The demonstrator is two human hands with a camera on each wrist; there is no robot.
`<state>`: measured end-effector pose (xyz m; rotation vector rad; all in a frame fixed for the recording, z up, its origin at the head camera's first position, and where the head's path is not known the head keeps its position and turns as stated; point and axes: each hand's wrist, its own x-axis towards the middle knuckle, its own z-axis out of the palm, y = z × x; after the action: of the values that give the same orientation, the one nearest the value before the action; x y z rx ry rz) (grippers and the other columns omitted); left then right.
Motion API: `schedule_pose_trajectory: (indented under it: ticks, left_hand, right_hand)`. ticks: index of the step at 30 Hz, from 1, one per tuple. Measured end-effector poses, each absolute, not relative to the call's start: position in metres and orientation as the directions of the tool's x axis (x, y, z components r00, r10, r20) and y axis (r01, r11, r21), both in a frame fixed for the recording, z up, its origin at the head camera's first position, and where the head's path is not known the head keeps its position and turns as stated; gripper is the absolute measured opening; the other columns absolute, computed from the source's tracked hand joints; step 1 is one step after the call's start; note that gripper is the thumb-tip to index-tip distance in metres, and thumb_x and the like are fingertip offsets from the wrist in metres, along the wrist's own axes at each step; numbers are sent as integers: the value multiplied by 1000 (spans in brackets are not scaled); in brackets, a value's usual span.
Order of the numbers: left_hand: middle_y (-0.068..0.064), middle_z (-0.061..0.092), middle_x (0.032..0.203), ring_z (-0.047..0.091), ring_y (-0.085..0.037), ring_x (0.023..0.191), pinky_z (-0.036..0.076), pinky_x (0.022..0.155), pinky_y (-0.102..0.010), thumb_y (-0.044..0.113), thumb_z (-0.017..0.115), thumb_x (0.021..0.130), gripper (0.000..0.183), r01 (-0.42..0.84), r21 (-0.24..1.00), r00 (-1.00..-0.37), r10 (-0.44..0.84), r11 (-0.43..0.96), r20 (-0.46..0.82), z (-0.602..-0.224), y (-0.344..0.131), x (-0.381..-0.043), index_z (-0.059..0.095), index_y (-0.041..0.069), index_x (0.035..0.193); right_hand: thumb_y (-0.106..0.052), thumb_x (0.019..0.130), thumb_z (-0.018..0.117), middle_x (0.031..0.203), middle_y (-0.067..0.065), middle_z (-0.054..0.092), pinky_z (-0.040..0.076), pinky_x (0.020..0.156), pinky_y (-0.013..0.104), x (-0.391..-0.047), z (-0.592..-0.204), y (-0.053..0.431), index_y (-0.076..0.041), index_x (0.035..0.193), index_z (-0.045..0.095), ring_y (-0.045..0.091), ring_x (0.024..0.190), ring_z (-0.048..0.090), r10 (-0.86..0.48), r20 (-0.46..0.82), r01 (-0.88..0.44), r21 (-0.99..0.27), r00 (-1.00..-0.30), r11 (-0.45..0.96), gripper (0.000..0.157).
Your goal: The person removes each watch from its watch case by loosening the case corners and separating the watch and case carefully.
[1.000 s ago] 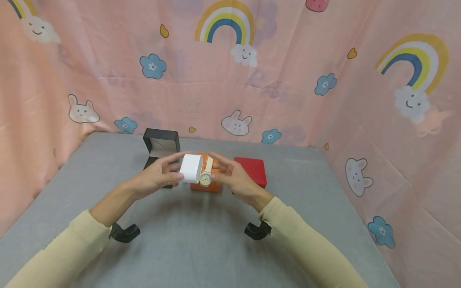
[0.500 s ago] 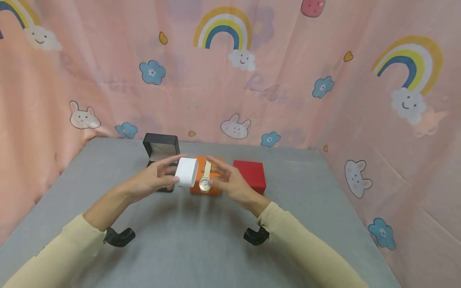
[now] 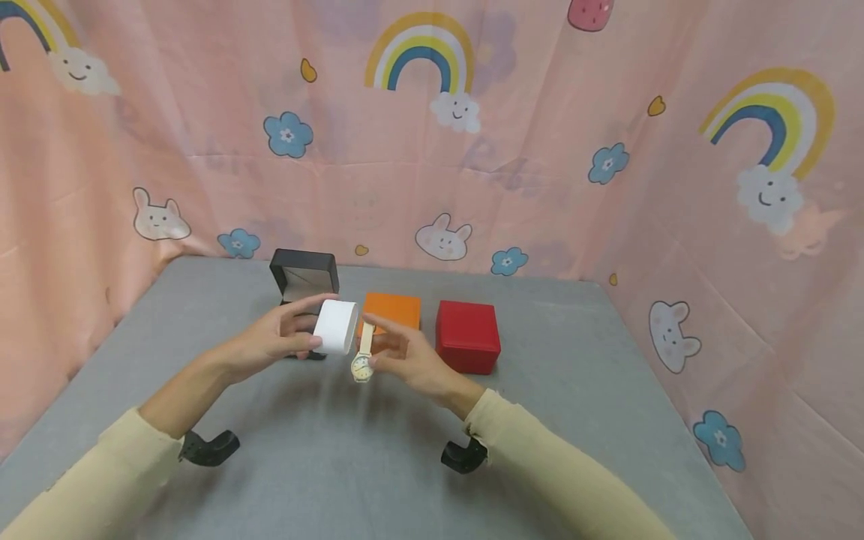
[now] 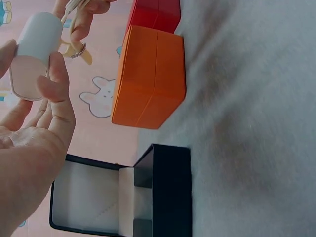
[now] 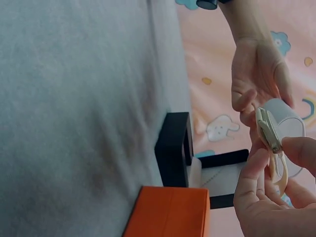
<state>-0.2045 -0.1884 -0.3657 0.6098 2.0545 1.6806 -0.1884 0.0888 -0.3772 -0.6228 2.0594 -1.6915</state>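
In the head view my left hand (image 3: pixel 273 337) grips a white, hollow oval watch cushion (image 3: pixel 335 327) between thumb and fingers. Just right of it, my right hand (image 3: pixel 412 360) pinches a wristwatch (image 3: pixel 362 367) with a cream strap and a pale round dial. Up close in the right wrist view, the watch (image 5: pixel 269 131) shows its case edge-on, its strap bent round below. The cushion (image 4: pixel 37 54) is seen from its open end in the left wrist view. Watch and cushion are held in the air; whether they touch I cannot tell.
Behind the left hand stands an open black watch box (image 4: pixel 170 192), its lid raised and pale inside. An orange box (image 3: pixel 391 306) is in the middle and a red box (image 3: pixel 468 337) to its right. All rest on a grey cloth-covered table (image 3: pixel 574 420) before a pink printed curtain.
Both hands have shifted left, carrying the cushion and the watch. The watch has also come lower and nearer me, uncovering more of the orange and red boxes.
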Motion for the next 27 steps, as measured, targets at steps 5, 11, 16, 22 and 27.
schedule_pose_trajectory:
  ticks: [5,11,16,22,27]
  left_hand:
    - [-8,57,138,63,-15,96,52,77,-27,10,61,99,72,79,980,-821,570,180,-38,-369,-196,-204,24,11,161]
    - [-6,57,139,65,-15,100,52,79,-27,10,61,99,70,95,977,-824,565,192,-31,-371,-203,-204,26,12,160]
    - [-3,58,137,66,-16,100,52,80,-29,10,60,100,69,100,974,-822,568,203,-34,-371,-207,-205,27,13,160]
    - [-4,59,135,66,-16,99,51,79,-30,10,61,100,67,99,970,-822,568,224,-47,-370,-211,-202,30,17,159]
    - [-5,59,134,65,-15,98,51,78,-29,11,61,100,69,97,968,-828,559,233,-52,-370,-214,-202,26,10,160]
  right_hand:
    - [0,96,60,141,27,58,57,98,35,-186,-383,83,-15,157,38,30,111,69,-579,-17,-88,-984,-815,153,67]
    - [-3,97,62,142,26,57,57,97,35,-185,-389,79,-18,157,39,24,106,69,-580,-37,-77,-982,-814,171,65]
    - [-2,96,63,137,23,60,58,95,33,-185,-390,76,-18,155,41,21,103,68,-571,-41,-68,-983,-820,168,65]
    - [0,96,64,141,22,56,58,95,34,-182,-393,70,-12,155,41,27,109,68,-578,-32,-75,-984,-816,161,65]
    - [-1,94,66,156,16,43,56,99,35,-180,-397,67,-12,154,43,32,126,59,-560,-34,-79,-981,-828,177,65]
